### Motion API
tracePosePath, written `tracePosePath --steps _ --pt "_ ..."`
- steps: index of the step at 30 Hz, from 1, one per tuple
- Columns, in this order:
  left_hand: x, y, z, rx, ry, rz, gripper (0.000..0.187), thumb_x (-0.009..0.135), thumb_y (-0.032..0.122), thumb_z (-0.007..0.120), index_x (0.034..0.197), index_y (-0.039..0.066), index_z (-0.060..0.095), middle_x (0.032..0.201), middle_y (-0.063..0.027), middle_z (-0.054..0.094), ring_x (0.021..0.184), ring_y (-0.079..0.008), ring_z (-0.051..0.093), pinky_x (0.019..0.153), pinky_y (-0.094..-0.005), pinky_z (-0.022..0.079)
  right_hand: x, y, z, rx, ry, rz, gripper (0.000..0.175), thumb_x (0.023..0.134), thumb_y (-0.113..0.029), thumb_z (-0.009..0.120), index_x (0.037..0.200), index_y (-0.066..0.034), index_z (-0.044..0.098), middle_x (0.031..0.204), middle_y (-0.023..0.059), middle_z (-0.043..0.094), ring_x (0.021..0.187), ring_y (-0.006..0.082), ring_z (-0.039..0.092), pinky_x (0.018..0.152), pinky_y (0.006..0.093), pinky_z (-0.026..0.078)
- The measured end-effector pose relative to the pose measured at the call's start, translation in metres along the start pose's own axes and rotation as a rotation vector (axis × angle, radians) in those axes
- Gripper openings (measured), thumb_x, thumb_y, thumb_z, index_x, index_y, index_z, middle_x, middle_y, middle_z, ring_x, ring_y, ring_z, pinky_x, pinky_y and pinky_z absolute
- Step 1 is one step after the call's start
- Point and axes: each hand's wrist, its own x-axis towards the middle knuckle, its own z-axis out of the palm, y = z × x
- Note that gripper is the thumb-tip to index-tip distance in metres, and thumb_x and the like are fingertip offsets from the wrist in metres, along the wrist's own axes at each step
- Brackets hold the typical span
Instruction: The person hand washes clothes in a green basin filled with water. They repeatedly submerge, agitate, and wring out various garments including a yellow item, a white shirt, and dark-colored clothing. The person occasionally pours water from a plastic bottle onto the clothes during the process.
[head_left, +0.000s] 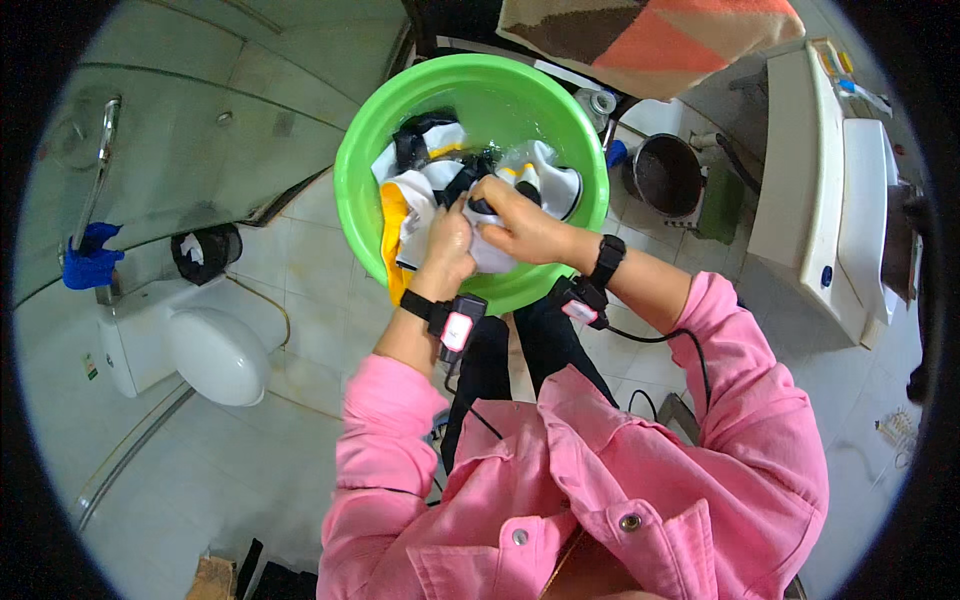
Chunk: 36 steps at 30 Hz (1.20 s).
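A round green plastic basin (360, 202) stands before me with water in it. White, black and yellow wet cloth (416, 202) lies in the basin, and one yellow part hangs over its near left rim. My left hand (450, 238) is closed on a bunched white and black part of the cloth. Close beside it, my right hand (517, 217) grips the same bunch, its fingers curled around a dark piece. Whether this is one garment or more, I cannot tell. Both wrists wear black straps with small devices and cables.
A towel (652, 37) hangs beyond the basin, with a glass jar (596, 103) below it. To the right are a dark round pot (666, 175) and a white washbasin (862, 217). On the left are a toilet (217, 356), a black waste bin (206, 253) and a glass partition (285, 150).
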Motion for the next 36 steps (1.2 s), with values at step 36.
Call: tracePosePath --steps 36 --pt "-0.012 0.003 -0.035 0.38 -0.118 0.066 0.029 0.086 0.022 0.047 0.101 0.0 0.057 0.087 -0.0051 0.059 0.072 -0.0136 0.055 0.059 -0.029 0.044 -0.005 0.019 0.017 -0.288 0.064 0.158 0.034 0.074 -0.01 0.052 0.104 0.0047 0.043 0.092 0.026 0.053 0.087 0.0408 0.052 0.079 0.0429 0.042"
